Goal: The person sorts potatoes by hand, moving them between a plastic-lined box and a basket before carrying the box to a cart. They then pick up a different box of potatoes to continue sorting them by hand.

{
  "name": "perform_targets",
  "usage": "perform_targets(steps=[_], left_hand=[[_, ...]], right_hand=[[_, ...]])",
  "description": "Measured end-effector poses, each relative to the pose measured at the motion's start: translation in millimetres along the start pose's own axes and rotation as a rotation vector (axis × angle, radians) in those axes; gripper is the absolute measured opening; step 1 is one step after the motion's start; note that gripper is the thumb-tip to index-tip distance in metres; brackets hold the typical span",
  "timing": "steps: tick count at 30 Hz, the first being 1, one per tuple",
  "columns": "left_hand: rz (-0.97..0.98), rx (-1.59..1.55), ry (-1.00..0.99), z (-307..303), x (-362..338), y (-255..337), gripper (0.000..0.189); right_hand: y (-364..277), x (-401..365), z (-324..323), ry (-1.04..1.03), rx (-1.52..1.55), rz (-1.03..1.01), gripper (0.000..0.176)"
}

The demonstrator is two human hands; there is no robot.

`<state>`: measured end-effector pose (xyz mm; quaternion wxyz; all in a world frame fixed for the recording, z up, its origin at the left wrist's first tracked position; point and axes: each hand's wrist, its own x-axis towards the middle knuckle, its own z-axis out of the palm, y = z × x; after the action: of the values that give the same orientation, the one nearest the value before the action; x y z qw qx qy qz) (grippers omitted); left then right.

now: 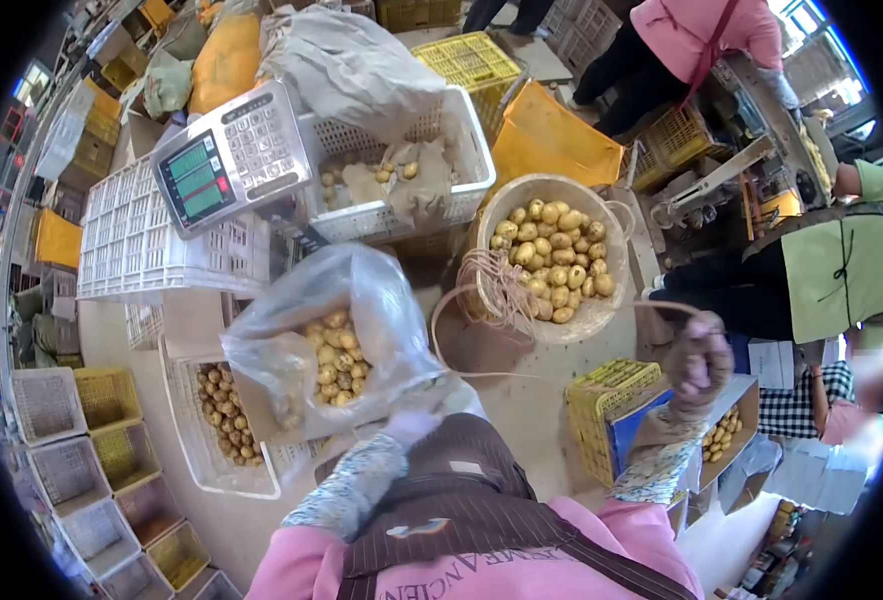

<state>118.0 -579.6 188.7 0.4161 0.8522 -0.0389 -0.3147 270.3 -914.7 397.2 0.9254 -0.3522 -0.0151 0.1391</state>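
Note:
My right hand [700, 362] is raised at the right, its fingers closed around a strand of twine. The twine [502, 285] hangs in a loose bundle over the rim of a round tub [550, 330] full of potatoes [560, 255], and one strand loops across the floor. Low in front of my body, my left hand [414, 425] is at the near edge of a clear plastic bag [382, 300]. Its fingers are blurred, so their grip cannot be made out. The bag's mouth gapes, showing potatoes [337, 360] inside; it sits in a cardboard box [262, 405].
A digital scale [232, 155] stands at the left before a white crate [467, 130] holding a few potatoes. Another white crate [187, 440] lies below the bag. A yellow crate [597, 440] is near my right arm. Several people work at the right; stacked crates [102, 500] line the left.

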Motion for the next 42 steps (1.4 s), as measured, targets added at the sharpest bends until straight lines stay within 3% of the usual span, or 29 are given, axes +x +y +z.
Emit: perform_targets(steps=[1,3,4,5,7,8,9,10,11,13,14,16,18,19,21,22,24,28,29,30,31,33,34,35,37,39,40,42], left_hand=[[0.086,-0.036,0.108,5,-8,-20,0.03],[0.066,-0.133,0.281,13,-24,-49,0.024],[0.022,-0.07,0.451,18,-33,-69,0.023],[-0.019,-0.006,0.62,20,-39,-89,0.022],[-0.347,-0.335,0.698,7,-31,-123,0.022],[-0.341,-0.337,0.689,-7,-27,-105,0.022],[-0.425,-0.699,0.778,-23,-28,-87,0.022],[-0.505,-1.067,0.849,-43,-27,-63,0.023],[-0.497,-1.07,0.837,-57,-23,-38,0.023],[-0.363,-0.89,0.376,-74,-13,13,0.025],[-0.248,-0.717,0.323,-77,-7,34,0.031],[-0.129,-0.55,0.276,-75,15,59,0.039],[0.047,-0.56,0.466,-72,34,71,0.056],[0.042,-0.566,0.478,-69,36,66,0.056],[-0.063,-0.104,0.419,-60,39,55,0.062],[-0.077,-0.108,0.427,-63,33,54,0.062],[-0.348,-0.258,0.319,-74,14,50,0.063],[-0.31,0.081,0.506,-38,-32,-39,0.061],[-0.205,0.375,0.508,-23,-42,-83,0.06],[-0.096,0.666,0.5,-16,-50,-106,0.059],[-0.108,0.667,0.5,-28,-54,-97,0.059],[-0.496,-0.1,0.548,-65,-59,-65,0.054],[-0.523,-0.099,0.562,-68,-61,-69,0.054],[-0.445,-0.094,0.534,-70,-63,-75,0.053],[-0.388,-0.09,0.516,-70,-64,-88,0.051],[-0.303,0.175,0.297,-66,-63,-103,0.052],[-0.311,0.172,0.305,-61,-62,-119,0.052],[-0.398,0.153,0.295,-49,-59,-152,0.054]], right_hand=[[-16,6,14,-0.001,0.054,0.046,0.024],[-31,14,14,-0.127,-0.045,0.076,0.023],[-33,11,24,0.009,-0.074,0.072,0.02],[-29,2,25,0.012,-0.075,0.072,0.02],[-21,-19,29,0.181,-0.492,0.063,0.023],[-22,-11,42,-0.055,-0.466,0.304,0.026],[-24,2,61,-0.293,-0.43,0.541,0.03],[-23,11,80,-0.355,-0.497,0.725,0.034],[-19,18,95,-0.417,-0.563,0.911,0.038],[-2,26,110,-0.364,-0.559,0.985,0.036],[4,28,115,-0.322,-0.546,1.068,0.034],[31,20,90,-0.224,-0.536,1.025,0.033],[61,22,61,-0.137,-0.522,0.991,0.032],[74,31,51,-0.106,-0.568,1.019,0.032],[104,43,23,-0.091,-0.615,1.061,0.033],[122,45,4,-0.102,-0.597,1.041,0.037],[148,57,-15,-0.12,-0.57,1.033,0.042],[208,90,-69,0.006,-0.586,0.948,0.046],[210,99,-71,0.057,-0.74,0.894,0.048],[238,100,-120,0.023,-1.014,0.66,0.047],[235,100,-122,0.065,-1.377,0.555,0.047],[231,99,-113,0.191,-1.961,0.355,0.048],[230,92,-103,0.282,-2.179,0.272,0.049],[230,85,-93,0.303,-2.233,0.056,0.044],[250,66,-82,0.038,-2.003,0.034,0.046],[281,48,-48,-0.077,-1.83,0.092,0.049],[300,46,-27,-0.171,-1.664,0.14,0.052],[340,60,3,-0.249,-1.71,0.125,0.076]])
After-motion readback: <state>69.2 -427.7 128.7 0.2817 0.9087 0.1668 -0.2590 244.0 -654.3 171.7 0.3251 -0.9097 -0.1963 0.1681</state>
